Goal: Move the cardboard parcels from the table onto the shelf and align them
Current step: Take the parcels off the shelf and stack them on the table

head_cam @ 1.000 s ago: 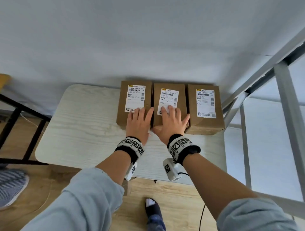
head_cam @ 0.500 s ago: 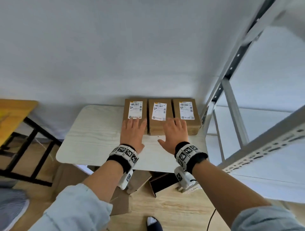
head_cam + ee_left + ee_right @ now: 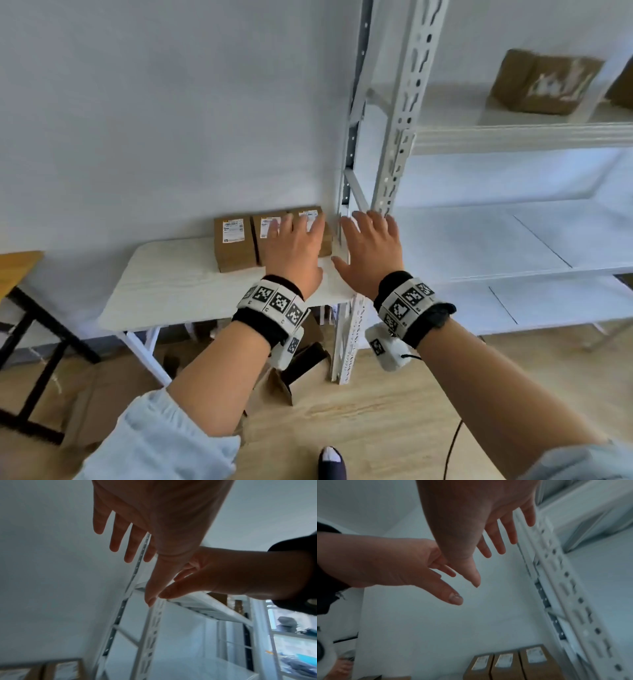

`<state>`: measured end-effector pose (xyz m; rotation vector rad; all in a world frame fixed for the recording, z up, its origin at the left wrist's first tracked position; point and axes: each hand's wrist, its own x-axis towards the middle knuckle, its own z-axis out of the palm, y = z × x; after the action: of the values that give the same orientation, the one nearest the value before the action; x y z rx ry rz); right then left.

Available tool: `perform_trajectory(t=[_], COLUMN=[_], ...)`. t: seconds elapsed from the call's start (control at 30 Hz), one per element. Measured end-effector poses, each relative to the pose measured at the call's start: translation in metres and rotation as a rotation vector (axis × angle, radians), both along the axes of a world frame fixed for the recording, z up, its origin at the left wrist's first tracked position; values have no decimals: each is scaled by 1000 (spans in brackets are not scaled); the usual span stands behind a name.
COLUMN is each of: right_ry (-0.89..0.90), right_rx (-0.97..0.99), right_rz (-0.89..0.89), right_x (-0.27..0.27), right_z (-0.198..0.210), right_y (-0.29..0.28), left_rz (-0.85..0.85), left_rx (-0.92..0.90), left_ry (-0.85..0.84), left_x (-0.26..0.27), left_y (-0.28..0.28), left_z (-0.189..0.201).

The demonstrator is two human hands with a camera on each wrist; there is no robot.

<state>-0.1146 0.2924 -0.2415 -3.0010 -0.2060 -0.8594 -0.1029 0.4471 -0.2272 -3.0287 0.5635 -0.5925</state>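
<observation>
Three brown cardboard parcels (image 3: pixel 234 245) with white labels stand in a row at the back right of the white table (image 3: pixel 178 284), against the wall. My left hand (image 3: pixel 294 246) hovers open in front of the middle and right parcels and hides part of them. To its right my right hand (image 3: pixel 371 246) is raised with spread fingers before the shelf upright (image 3: pixel 400 137). Neither hand holds anything. From the right wrist view the parcels (image 3: pixel 505 664) lie well below my right hand (image 3: pixel 488 527). The left wrist view shows straight fingers (image 3: pixel 115 539).
The white metal shelf has a bare middle board (image 3: pixel 496 240) and a lower board. A blurred parcel (image 3: pixel 544 82) sits on the upper board. Open cardboard boxes (image 3: pixel 301 363) lie under the table. A wooden table with black legs (image 3: pixel 17 270) stands at the left.
Both hands have lifted off the parcel tops and now hover in the air, further right. The head view has swung up and right toward the shelf. The parcels have not moved.
</observation>
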Motion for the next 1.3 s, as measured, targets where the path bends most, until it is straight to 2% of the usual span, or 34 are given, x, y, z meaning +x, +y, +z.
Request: perform_trajectory(t=[0.27,0.73,1.0,1.17,1.3], right_ry=[-167,-227,-235,-274,-213], right_rx=[-61,-91,-66,-37,-37], right_rz=[-147,-308,-370,-373,-422], right_x=[-97,-146,-118,-68,-14], right_z=[55,136,163,168,171], right_y=[-124,-423,-528,-563,-588], left_rz=[-185,-258,-249,-183,-116], left_rx=[-52,-143,-134,-149,-176], left_ry=[-142,-271,-272,-244,-269], left_x=[-75,-92,-50,5,63], left_y=[-106,-394,-492,-528,-545], left_z=[55,146,171,177,178])
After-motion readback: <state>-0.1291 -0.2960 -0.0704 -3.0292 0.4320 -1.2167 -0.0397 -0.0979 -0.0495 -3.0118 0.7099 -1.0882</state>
